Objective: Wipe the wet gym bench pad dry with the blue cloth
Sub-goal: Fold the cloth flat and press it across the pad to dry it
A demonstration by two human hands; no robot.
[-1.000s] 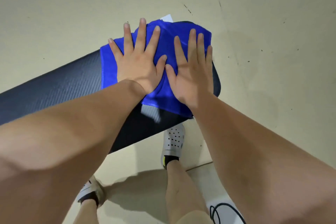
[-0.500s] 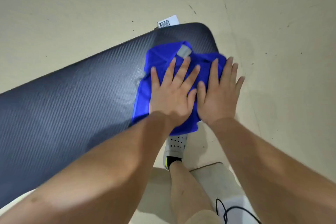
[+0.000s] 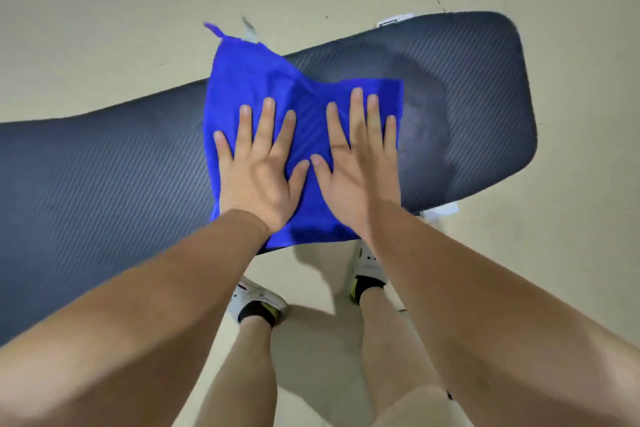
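**Both palms flat on the cloth**

Head view: the blue cloth (image 3: 304,107) lay spread across the dark bench pad (image 3: 467,107), its far corner lifted past the pad's far edge and blurred. The left hand (image 3: 258,177) and the right hand (image 3: 356,173) pressed down on it side by side, palms flat, fingers splayed wide, thumbs nearly touching, gripping nothing. A duller patch showed on the pad just right of the cloth. Below the pad's near edge, two white shoes (image 3: 258,298) stood on the pale floor (image 3: 104,28).
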